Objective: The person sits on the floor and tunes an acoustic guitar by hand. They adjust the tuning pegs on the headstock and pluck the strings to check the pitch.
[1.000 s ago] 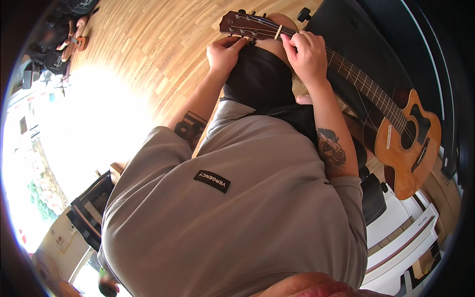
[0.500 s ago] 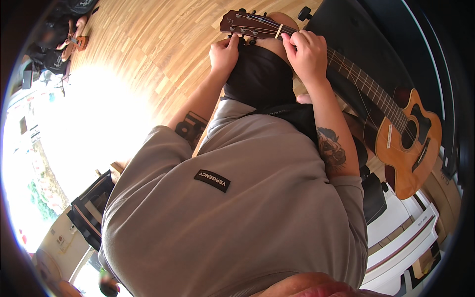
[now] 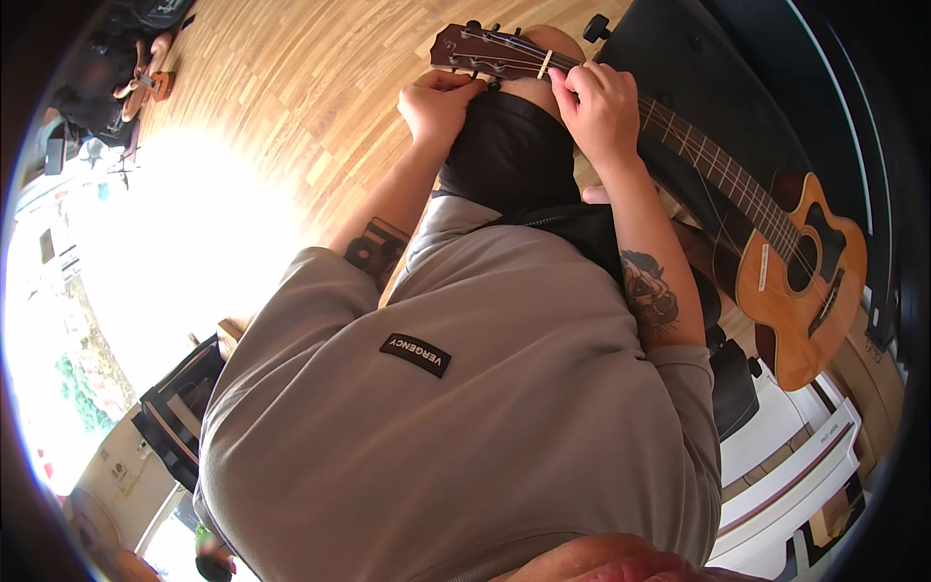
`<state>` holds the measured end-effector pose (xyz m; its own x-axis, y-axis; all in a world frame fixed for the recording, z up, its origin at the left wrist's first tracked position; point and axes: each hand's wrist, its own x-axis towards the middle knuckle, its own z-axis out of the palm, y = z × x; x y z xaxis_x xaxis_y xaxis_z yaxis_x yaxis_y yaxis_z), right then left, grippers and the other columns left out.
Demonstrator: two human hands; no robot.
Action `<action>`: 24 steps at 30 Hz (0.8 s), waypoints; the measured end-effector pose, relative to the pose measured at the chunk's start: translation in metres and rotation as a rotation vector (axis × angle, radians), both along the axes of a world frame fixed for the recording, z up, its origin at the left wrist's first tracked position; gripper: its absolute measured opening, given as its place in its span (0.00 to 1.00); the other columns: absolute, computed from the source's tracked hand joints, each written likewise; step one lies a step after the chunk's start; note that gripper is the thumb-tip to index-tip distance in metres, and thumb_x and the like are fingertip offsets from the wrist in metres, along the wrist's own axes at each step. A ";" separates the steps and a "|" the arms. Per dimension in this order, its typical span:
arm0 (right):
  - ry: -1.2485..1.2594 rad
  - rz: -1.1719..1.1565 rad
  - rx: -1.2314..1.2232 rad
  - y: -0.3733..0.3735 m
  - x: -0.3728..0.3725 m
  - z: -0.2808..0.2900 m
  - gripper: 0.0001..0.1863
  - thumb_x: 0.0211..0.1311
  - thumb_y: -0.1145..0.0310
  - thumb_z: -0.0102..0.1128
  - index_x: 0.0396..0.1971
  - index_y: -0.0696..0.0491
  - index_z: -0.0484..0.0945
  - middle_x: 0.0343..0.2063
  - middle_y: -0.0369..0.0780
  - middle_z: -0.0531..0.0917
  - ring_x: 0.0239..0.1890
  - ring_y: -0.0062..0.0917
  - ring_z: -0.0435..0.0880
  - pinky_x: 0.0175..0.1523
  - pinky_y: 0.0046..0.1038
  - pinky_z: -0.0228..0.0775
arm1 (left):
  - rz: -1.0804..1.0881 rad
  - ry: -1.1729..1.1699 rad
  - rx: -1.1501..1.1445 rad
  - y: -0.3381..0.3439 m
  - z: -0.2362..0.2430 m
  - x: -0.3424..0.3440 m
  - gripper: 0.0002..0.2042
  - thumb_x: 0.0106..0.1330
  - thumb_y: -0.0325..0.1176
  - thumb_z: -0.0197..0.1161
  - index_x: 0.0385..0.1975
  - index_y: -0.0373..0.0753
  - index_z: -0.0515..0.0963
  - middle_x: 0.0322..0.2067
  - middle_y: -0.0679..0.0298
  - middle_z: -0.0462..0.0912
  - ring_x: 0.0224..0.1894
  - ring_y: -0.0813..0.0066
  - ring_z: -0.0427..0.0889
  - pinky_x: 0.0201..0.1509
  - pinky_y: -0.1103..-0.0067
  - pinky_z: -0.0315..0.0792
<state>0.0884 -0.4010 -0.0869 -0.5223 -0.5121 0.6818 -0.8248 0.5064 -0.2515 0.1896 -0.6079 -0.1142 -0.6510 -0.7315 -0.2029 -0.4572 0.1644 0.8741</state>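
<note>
An acoustic guitar (image 3: 797, 335) with a pale wood top lies slanted, its headstock (image 3: 475, 47) over my knee at the top and its body at the right. My left hand (image 3: 434, 105) is closed at the near edge of the headstock, thumb and fingers pinched on a tuning peg that they mostly cover. Beside the pale nut (image 3: 545, 64), my right hand (image 3: 599, 109) is closed over the start of the neck (image 3: 713, 160), thumb and forefinger together at the strings. Whether a string is between them is too small to tell. A loose string end hangs below the neck.
A black padded surface (image 3: 679, 58) lies behind the neck. At the lower right stands a white keyboard-like instrument (image 3: 790, 480). Another person with a small ukulele-like instrument (image 3: 158, 85) sits at the far upper left, on the wooden floor (image 3: 281, 58). Bright light glares at the left.
My left hand has turned at the wrist, and its fingertips now point more to the right along the headstock's near edge. The right hand and guitar have barely shifted.
</note>
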 end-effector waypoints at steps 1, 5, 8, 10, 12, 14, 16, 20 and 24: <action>0.010 0.002 -0.011 0.000 -0.001 0.000 0.19 0.63 0.65 0.75 0.20 0.46 0.70 0.18 0.30 0.75 0.25 0.27 0.78 0.35 0.34 0.64 | -0.018 0.020 -0.034 -0.001 -0.002 0.000 0.14 0.55 0.35 0.85 0.36 0.34 0.92 0.27 0.64 0.90 0.31 0.80 0.85 0.41 0.79 0.80; -0.014 0.003 -0.002 0.000 -0.001 -0.001 0.17 0.65 0.64 0.72 0.21 0.47 0.72 0.19 0.31 0.76 0.26 0.27 0.79 0.37 0.35 0.65 | 0.023 0.102 0.034 -0.005 -0.024 0.002 0.14 0.56 0.38 0.83 0.37 0.36 0.92 0.28 0.62 0.91 0.29 0.79 0.86 0.40 0.78 0.80; -0.007 -0.017 0.009 0.001 0.000 -0.001 0.17 0.65 0.64 0.72 0.20 0.47 0.72 0.19 0.31 0.76 0.26 0.27 0.79 0.37 0.35 0.65 | 0.036 -0.034 0.087 -0.007 -0.021 0.000 0.15 0.57 0.39 0.83 0.38 0.36 0.92 0.30 0.60 0.92 0.31 0.77 0.88 0.42 0.77 0.81; -0.013 -0.013 0.002 0.001 0.000 -0.001 0.17 0.65 0.64 0.72 0.20 0.47 0.72 0.19 0.31 0.76 0.26 0.27 0.79 0.37 0.35 0.65 | 0.017 -0.052 0.142 -0.007 -0.015 0.002 0.15 0.58 0.38 0.82 0.39 0.35 0.92 0.31 0.60 0.92 0.33 0.77 0.88 0.42 0.78 0.81; -0.020 -0.012 0.001 0.001 0.000 -0.002 0.17 0.65 0.64 0.72 0.20 0.47 0.73 0.20 0.31 0.77 0.26 0.27 0.80 0.37 0.35 0.65 | 0.001 0.070 0.266 -0.008 -0.011 0.004 0.16 0.59 0.37 0.82 0.42 0.34 0.92 0.32 0.60 0.92 0.35 0.79 0.87 0.42 0.79 0.79; -0.026 -0.013 0.007 0.000 0.000 -0.002 0.17 0.65 0.64 0.72 0.21 0.47 0.73 0.20 0.31 0.77 0.26 0.27 0.80 0.37 0.35 0.65 | -0.034 0.042 0.084 -0.006 -0.008 0.004 0.15 0.58 0.36 0.82 0.42 0.34 0.92 0.32 0.60 0.92 0.34 0.79 0.87 0.41 0.80 0.79; -0.027 -0.015 0.006 0.000 -0.001 -0.002 0.17 0.66 0.64 0.71 0.21 0.47 0.73 0.20 0.31 0.77 0.26 0.27 0.80 0.37 0.35 0.65 | -0.061 0.049 -0.025 -0.005 -0.007 0.004 0.15 0.58 0.35 0.82 0.41 0.34 0.92 0.32 0.60 0.92 0.34 0.78 0.87 0.41 0.79 0.79; -0.034 -0.023 0.012 0.001 0.000 -0.001 0.17 0.66 0.64 0.71 0.20 0.47 0.72 0.20 0.31 0.77 0.26 0.27 0.80 0.37 0.35 0.65 | -0.096 0.065 -0.047 -0.009 -0.012 0.004 0.15 0.59 0.40 0.80 0.39 0.35 0.92 0.30 0.58 0.92 0.34 0.74 0.89 0.43 0.76 0.81; -0.038 -0.016 0.005 0.001 -0.001 -0.004 0.17 0.66 0.64 0.71 0.20 0.47 0.72 0.20 0.31 0.77 0.26 0.27 0.80 0.38 0.35 0.65 | -0.166 0.088 -0.046 -0.007 -0.008 0.008 0.17 0.61 0.46 0.77 0.39 0.37 0.92 0.29 0.55 0.92 0.34 0.69 0.91 0.44 0.74 0.82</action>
